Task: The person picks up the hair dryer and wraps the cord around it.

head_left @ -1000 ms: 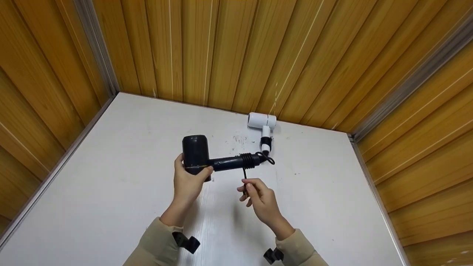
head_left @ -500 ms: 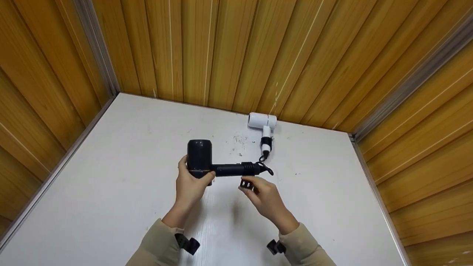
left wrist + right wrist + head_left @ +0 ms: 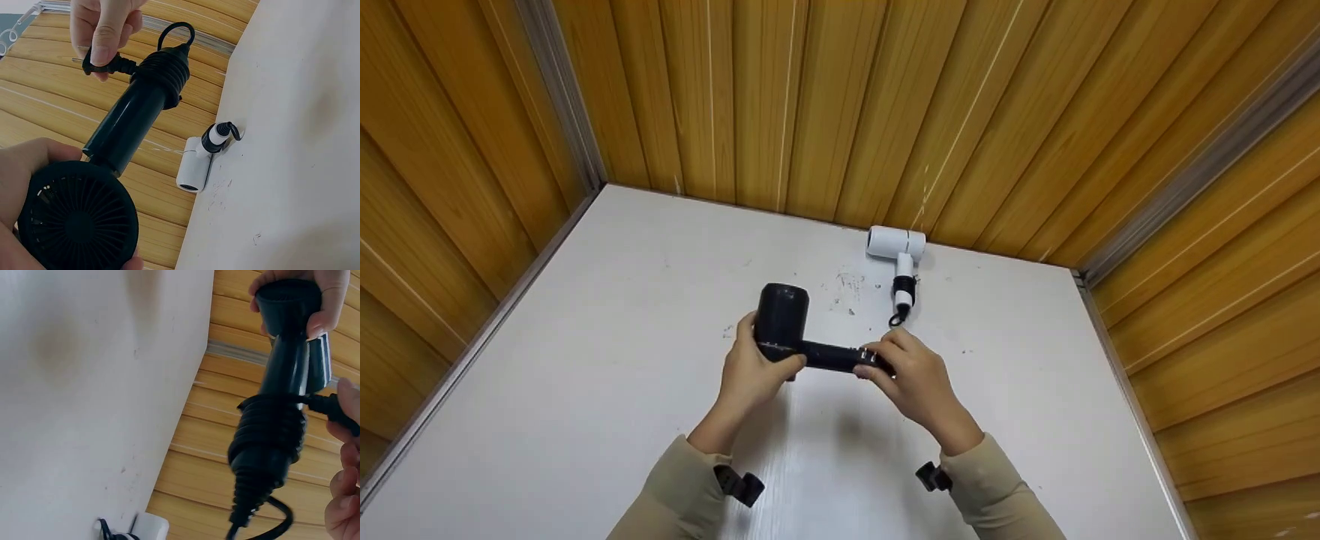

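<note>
My left hand (image 3: 754, 381) grips a black hair dryer (image 3: 782, 319) by its barrel and holds it above the white table. Its vented end (image 3: 79, 219) faces the left wrist camera, and the handle points right. Several turns of black cord (image 3: 267, 430) are wound round the handle near its lower end. Between thumb and fingers, my right hand (image 3: 916, 379) pinches the plug (image 3: 119, 64) at the cord's end, close beside these turns. Metal prongs stick out of the plug. In the head view the right fingers cover the wound cord and the handle's end.
A white hair dryer (image 3: 889, 242) with black cord wound round its handle lies at the table's back edge. Wood-patterned panels (image 3: 825, 105) enclose the white table (image 3: 660, 315) at the back and both sides. Dark scuffs mark the tabletop near the white dryer.
My right hand has risen and moved right, bringing the plug from below the handle up against it. The cord end between them is wound in. The left hand and black dryer have shifted slightly right.
</note>
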`<state>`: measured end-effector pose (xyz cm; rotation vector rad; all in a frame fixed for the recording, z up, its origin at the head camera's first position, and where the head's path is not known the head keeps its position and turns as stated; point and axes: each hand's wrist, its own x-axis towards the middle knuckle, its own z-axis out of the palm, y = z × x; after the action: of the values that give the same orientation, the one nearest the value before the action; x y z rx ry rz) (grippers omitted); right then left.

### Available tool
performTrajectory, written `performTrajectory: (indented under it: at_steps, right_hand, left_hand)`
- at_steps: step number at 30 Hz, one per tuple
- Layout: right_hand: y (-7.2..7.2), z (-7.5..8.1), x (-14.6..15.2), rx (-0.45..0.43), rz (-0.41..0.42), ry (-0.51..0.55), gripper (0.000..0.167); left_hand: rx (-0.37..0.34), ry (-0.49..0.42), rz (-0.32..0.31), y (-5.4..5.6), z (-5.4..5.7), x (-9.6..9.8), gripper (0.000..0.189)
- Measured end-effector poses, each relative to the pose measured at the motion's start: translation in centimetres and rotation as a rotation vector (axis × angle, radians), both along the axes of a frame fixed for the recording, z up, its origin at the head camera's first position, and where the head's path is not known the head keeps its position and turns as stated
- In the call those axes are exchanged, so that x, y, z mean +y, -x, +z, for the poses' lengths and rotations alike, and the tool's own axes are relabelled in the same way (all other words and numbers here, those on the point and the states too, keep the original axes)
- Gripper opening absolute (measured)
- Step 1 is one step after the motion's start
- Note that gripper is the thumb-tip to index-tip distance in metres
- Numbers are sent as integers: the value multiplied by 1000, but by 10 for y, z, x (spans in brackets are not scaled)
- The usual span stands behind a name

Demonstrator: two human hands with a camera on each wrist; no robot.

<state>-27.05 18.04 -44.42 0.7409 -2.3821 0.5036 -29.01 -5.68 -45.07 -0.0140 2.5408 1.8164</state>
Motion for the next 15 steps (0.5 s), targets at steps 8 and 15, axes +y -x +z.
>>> performTrajectory:
  at_steps: [8,15]
  right_hand:
    - [11,-15,5,206,33,25,31]
    - [15,-23,5,242,64,111,18]
  left_hand:
    - [-81,-20,-22,3,1,-1,95]
    - [-111,-41,-32,4,-1,0,93]
